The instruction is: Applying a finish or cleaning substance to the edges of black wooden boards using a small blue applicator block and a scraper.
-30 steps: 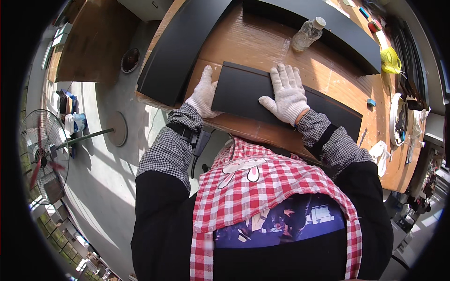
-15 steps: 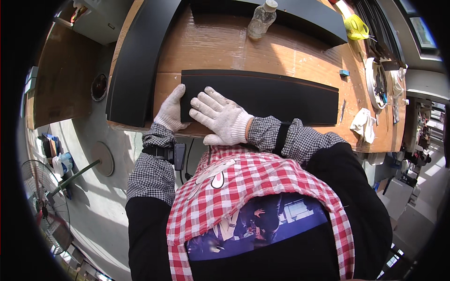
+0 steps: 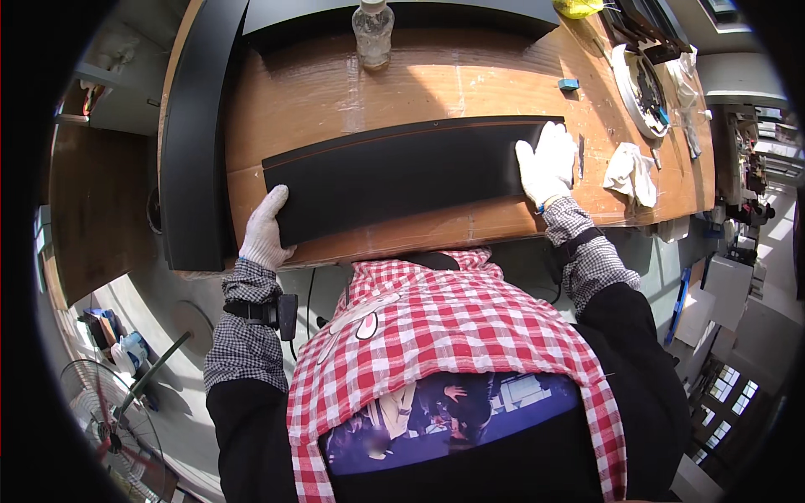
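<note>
1. The black board (image 3: 402, 172) lies on the brown-covered table (image 3: 293, 92), slightly slanted, close to the table's near side; a thin orange-brown line runs along its far edge.
2. The left hand (image 3: 267, 233), in a white knitted glove, is at the board's left end, its thumb up along that end. I cannot tell whether its fingers are closed around the edge, since their tips are hard to make out.
3. The right hand (image 3: 549, 163), gloved likewise, is laid open over the board's right end, fingers stretched away from the body and thumb apart.
4. Left of the board stands a long black panel (image 3: 195, 151); another panel (image 3: 402, 12) lies across the far side, with a clear bottle (image 3: 373, 38) (white-capped) just before it.
5. To the right are a small blue block (image 3: 569, 85) and a crumpled white cloth (image 3: 631, 174).
</note>
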`<state>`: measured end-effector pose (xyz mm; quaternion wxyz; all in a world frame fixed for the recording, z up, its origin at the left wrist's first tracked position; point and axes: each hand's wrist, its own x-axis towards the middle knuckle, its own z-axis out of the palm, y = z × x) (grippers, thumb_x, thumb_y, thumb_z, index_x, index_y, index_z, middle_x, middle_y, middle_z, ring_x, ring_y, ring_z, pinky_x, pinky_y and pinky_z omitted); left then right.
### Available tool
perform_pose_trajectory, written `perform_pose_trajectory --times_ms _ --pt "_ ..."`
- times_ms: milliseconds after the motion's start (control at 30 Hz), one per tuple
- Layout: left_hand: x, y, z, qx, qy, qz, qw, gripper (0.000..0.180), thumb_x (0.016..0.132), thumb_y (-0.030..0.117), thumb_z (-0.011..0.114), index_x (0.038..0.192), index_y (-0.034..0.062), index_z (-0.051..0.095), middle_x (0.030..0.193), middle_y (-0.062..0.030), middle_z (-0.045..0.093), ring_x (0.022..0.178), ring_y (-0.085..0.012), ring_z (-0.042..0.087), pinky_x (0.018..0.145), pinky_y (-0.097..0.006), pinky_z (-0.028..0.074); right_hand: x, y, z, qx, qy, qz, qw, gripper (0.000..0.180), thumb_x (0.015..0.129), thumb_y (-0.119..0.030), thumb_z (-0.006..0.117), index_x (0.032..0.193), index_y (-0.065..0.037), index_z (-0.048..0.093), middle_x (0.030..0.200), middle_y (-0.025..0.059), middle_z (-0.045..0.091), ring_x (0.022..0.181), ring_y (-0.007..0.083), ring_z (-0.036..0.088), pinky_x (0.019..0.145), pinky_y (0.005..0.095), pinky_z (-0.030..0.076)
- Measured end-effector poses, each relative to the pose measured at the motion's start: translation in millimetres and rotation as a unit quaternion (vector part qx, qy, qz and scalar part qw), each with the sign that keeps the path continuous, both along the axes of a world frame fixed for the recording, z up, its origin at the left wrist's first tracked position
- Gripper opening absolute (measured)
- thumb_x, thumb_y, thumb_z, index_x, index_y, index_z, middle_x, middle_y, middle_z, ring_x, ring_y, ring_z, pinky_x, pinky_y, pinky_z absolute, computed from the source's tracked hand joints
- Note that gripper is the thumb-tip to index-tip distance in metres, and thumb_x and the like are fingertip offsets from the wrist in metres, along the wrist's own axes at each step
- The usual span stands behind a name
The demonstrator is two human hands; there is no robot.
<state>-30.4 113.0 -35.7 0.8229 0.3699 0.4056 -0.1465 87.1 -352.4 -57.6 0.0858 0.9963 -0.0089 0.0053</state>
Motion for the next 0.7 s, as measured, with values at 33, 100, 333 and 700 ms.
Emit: perform_pose_trajectory --times_ms 33,100,333,700 --pt "0.7 -2.1 2.6 0.032 0.017 -0.003 0.999 0.035 0.093 0.027 0.067 0.122 0.0074 0.062 0.112 -0.0087 0.069 0.102 -0.0233 0.068 0.088 -0.040 0.058 -3.8 37.8 7.4 0.002 0.013 0.055 0.998 0.085 0.096 -0.057 0.044 0.150 0.006 0.029 0.157 0.0282 0.027 0.147 0.0424 0.021 0.121 0.0512 0.010" --pt "-1.6 -5.5 5.9 0.038 0.016 -0.002 0.999 0.036 0.093 0.029 0.068 0.122 0.0081 0.062 0.113 -0.0081 0.069 0.101 -0.0232 0.068 0.086 -0.039 0.058 -28.7 116.2 29.1 0.116 0.023 0.197 0.973 0.084 0.092 -0.058 0.050 0.149 0.002 0.035 0.157 0.0252 0.030 0.148 0.0417 0.021 0.122 0.0520 0.007" --pt "-2.1 -8.2 11.5 0.087 0.061 0.017 0.994 0.037 0.095 0.033 0.067 0.123 0.0101 0.060 0.113 -0.0075 0.068 0.100 -0.0226 0.069 0.086 -0.038 0.059 -29.1 132.5 39.7 0.179 0.079 0.322 0.926 0.083 0.090 -0.060 0.053 0.148 -0.002 0.039 0.157 0.0208 0.032 0.149 0.0360 0.021 0.124 0.0485 0.008" --pt "0.9 -6.3 4.7 0.104 0.080 0.022 0.991 0.043 0.090 0.038 0.072 0.124 0.0152 0.061 0.116 -0.0037 0.068 0.102 -0.0224 0.066 0.086 -0.043 0.054 2.5 -0.2 11.2 0.018 -0.013 0.020 1.000 0.086 0.095 -0.061 0.045 0.150 0.004 0.032 0.157 0.0238 0.031 0.147 0.0393 0.024 0.121 0.0498 0.011"
